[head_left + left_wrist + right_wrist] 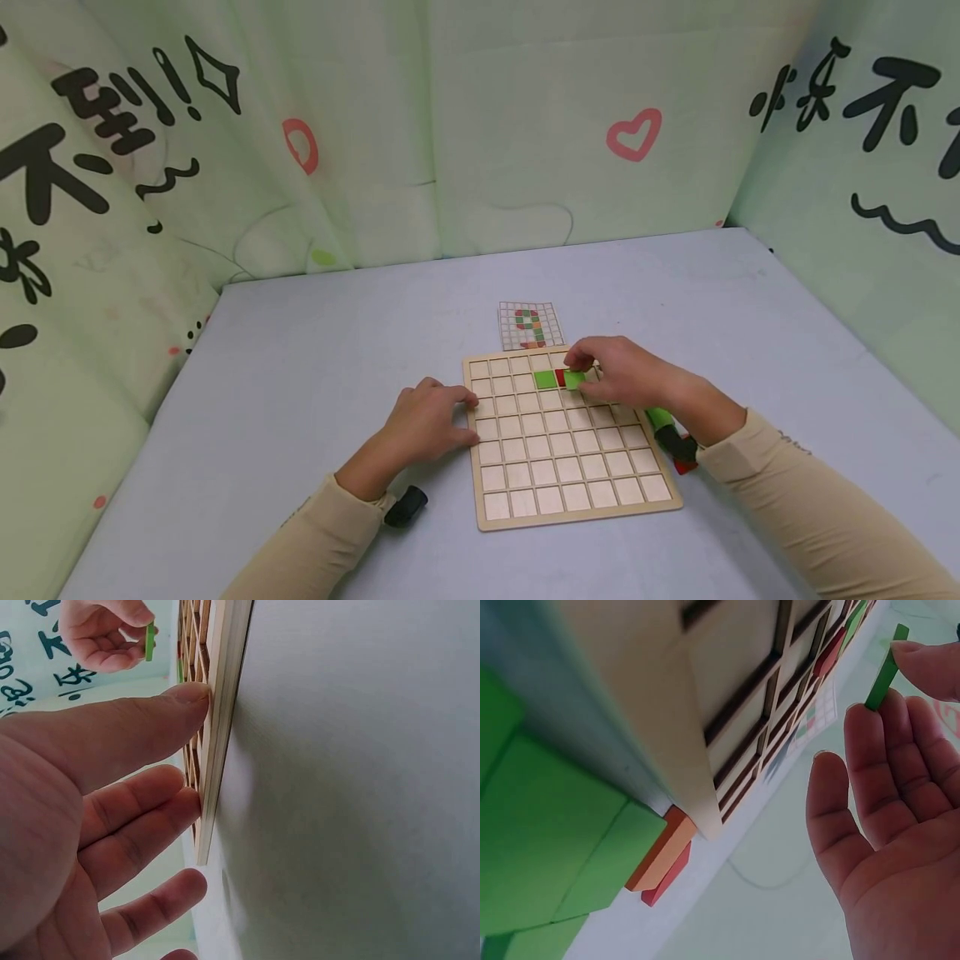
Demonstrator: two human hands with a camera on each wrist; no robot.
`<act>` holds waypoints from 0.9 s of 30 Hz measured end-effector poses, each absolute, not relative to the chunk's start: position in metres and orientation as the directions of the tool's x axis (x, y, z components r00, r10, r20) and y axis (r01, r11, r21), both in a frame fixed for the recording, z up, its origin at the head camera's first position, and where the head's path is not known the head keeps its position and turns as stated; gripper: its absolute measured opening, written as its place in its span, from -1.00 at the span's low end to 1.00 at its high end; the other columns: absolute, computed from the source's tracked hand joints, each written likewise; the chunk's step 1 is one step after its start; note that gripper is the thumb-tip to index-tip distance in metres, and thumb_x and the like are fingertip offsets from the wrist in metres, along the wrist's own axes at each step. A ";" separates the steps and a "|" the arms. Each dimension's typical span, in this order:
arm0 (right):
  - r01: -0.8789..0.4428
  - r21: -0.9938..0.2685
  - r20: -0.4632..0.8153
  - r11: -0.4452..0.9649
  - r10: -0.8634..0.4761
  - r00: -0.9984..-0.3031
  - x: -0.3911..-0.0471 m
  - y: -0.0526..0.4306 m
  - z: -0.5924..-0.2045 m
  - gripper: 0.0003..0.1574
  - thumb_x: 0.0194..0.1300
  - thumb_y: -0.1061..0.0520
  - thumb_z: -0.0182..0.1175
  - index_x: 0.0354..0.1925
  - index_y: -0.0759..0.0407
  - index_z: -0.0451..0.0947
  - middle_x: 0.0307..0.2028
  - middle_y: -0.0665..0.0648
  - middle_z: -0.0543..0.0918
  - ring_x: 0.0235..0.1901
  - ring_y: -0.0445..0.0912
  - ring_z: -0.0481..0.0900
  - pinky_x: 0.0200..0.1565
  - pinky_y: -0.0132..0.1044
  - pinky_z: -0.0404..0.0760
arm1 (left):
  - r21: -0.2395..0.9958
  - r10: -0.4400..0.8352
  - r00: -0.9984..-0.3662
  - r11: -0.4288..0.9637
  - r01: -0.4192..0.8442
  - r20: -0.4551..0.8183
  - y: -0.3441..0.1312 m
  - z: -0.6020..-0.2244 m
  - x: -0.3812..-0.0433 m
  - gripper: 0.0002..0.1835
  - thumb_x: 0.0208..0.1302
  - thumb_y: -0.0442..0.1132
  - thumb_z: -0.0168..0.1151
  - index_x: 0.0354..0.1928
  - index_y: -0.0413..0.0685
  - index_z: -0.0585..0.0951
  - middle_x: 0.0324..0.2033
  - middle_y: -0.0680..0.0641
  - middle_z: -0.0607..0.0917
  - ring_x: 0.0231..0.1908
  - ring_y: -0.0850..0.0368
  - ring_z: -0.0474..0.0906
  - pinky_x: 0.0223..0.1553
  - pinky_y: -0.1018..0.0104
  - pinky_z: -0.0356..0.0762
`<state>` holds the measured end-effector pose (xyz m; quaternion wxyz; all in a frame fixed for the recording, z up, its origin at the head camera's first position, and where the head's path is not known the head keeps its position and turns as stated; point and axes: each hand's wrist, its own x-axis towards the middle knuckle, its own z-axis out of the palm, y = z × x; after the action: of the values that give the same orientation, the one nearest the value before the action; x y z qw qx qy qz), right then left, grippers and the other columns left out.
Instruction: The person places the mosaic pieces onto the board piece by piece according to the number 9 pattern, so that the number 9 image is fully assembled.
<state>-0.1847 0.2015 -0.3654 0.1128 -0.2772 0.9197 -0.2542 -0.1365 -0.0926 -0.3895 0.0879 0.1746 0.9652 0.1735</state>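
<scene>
A wooden grid board [577,518] lies on the table, with a green square tile [545,380] and a partly covered red tile [560,377] in an upper row. Over that row my right hand [626,371] pinches another green tile [574,380] between thumb and fingertips. The right wrist view shows this held tile [887,669] edge-on, raised off the grid. My left hand [431,421] is at the board's left edge, its fingers fairly straight and spread. In the left wrist view, the thumb [142,731] reaches the board's rim.
Behind the board lies a printed grid card [510,329] with a coloured pattern. Loose green tiles [555,832], an orange tile [662,851] and a red one [667,877] lie along the board's right side, partly under my right forearm. Printed curtains [510,125] surround the table.
</scene>
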 end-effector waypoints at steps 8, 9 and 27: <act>-0.444 -0.532 -0.087 0.721 -0.569 -0.818 -0.185 0.201 -0.369 -0.72 0.25 0.24 0.32 -0.06 0.25 0.58 -0.16 0.03 0.66 -0.11 0.00 0.58 -0.01 -0.02 0.55 | 0.368 0.363 -0.925 0.880 0.301 -0.111 -0.093 -0.390 -0.136 -0.59 0.11 -0.03 0.52 0.01 0.08 0.70 -0.12 0.07 0.73 0.09 -0.06 0.47 0.05 -0.03 0.40; -0.442 -0.533 -0.093 0.721 -0.569 -0.817 -0.185 0.201 -0.370 -0.73 0.25 0.24 0.32 -0.07 0.24 0.58 -0.16 0.02 0.66 -0.11 -0.01 0.58 0.00 -0.03 0.55 | 0.370 0.363 -0.925 0.879 0.300 -0.113 -0.093 -0.389 -0.136 -0.59 0.11 -0.04 0.52 0.01 0.08 0.70 -0.11 0.07 0.73 0.09 -0.06 0.47 0.05 -0.03 0.40; -0.436 -0.528 -0.146 0.729 -0.584 -0.799 -0.186 0.202 -0.375 -0.75 0.26 0.26 0.29 -0.07 0.21 0.56 -0.17 0.01 0.63 -0.11 -0.03 0.59 0.03 -0.03 0.56 | 0.361 0.366 -0.923 0.882 0.303 -0.119 -0.092 -0.387 -0.135 -0.59 0.12 -0.03 0.51 0.01 0.06 0.70 -0.11 0.07 0.73 0.09 -0.05 0.47 0.05 -0.03 0.40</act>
<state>-0.1857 0.2022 -0.3753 0.1528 -0.2780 0.9171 -0.2415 -0.1351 -0.0923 -0.3871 0.0922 0.1732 0.9657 0.1703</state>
